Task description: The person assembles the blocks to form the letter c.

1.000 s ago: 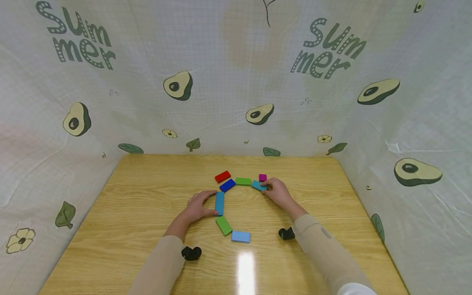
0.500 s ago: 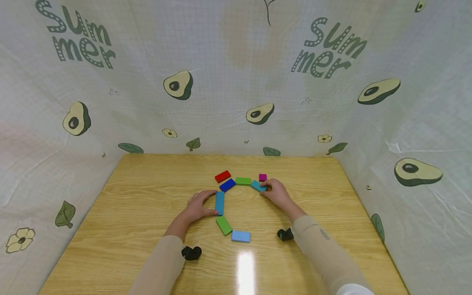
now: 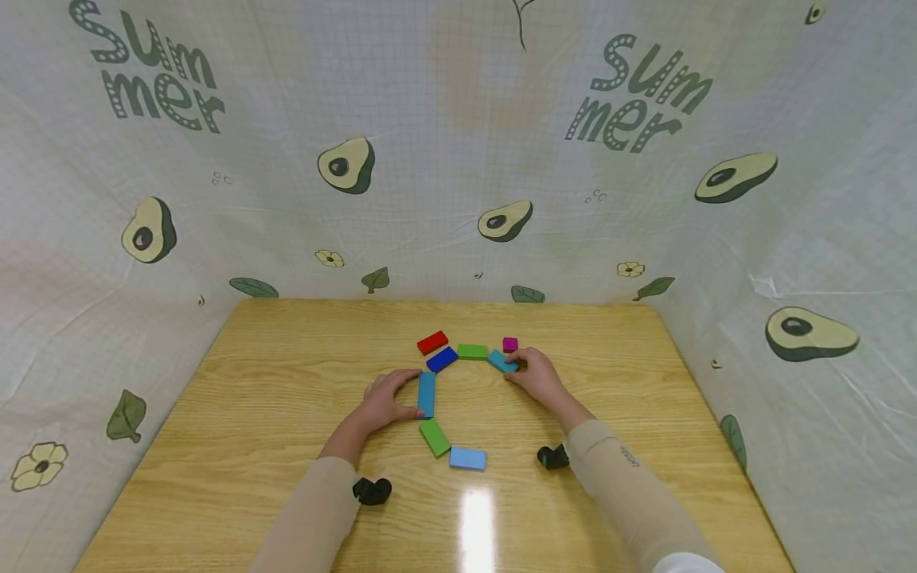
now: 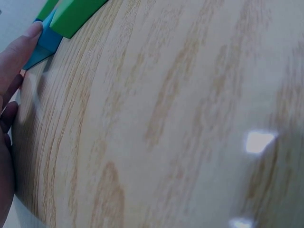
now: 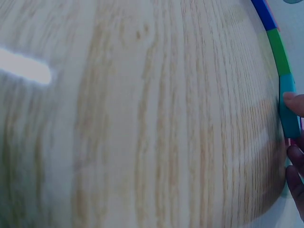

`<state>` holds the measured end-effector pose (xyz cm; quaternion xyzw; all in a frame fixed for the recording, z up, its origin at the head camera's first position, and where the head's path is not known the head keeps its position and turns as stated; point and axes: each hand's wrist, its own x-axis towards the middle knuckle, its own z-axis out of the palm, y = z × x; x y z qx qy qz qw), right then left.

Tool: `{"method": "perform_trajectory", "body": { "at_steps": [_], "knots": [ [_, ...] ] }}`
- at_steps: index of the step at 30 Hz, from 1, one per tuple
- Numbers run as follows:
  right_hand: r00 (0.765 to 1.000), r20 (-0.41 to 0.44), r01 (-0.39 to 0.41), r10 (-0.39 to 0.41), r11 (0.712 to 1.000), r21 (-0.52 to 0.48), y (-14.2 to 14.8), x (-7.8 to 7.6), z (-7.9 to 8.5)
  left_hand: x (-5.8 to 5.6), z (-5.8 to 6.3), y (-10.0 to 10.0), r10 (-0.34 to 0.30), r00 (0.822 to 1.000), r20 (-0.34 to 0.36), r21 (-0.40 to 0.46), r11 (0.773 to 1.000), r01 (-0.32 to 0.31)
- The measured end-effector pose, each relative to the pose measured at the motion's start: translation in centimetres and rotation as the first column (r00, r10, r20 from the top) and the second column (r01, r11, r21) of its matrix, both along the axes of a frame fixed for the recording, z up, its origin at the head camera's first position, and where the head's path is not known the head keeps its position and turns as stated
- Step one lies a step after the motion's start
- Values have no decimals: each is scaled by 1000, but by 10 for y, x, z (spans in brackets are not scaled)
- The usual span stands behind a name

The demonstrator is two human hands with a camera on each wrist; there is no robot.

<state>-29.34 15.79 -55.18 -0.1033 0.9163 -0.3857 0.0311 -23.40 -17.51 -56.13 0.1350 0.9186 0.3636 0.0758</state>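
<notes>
In the head view my left hand [image 3: 383, 399] holds an upright-lying blue block [image 3: 427, 395] by its two ends, thumb at the near end and a finger at the far end. My right hand [image 3: 537, 376] pinches a teal block [image 3: 499, 360] at its right part, partly covering it. That block's left end meets a green block [image 3: 473, 352]. A dark blue block [image 3: 442, 360] slants down from the green one's other end. Below the left hand's block lie a second green block [image 3: 435, 438] and a light blue block [image 3: 468, 459], forming a curved line.
Behind the curve lie a red block [image 3: 433, 343] and a small magenta block [image 3: 510, 344]. All rest on a wooden table [image 3: 286, 358], closed in by a printed cloth [image 3: 430, 263] at the back and sides. Each wrist carries a black camera [image 3: 372, 492].
My right hand and forearm have shifted slightly left, and the teal block has turned a little against the green one. The left hand and the other blocks stay where they were.
</notes>
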Motion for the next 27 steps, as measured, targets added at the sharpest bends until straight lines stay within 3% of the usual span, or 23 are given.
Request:
{"method": "perform_trajectory", "body": {
  "at_steps": [27],
  "knots": [
    [1000, 23, 14, -14, 1000, 5, -2, 3, 4, -2, -1, -1, 1, 999, 36, -9, 1000, -1]
  ]
}}
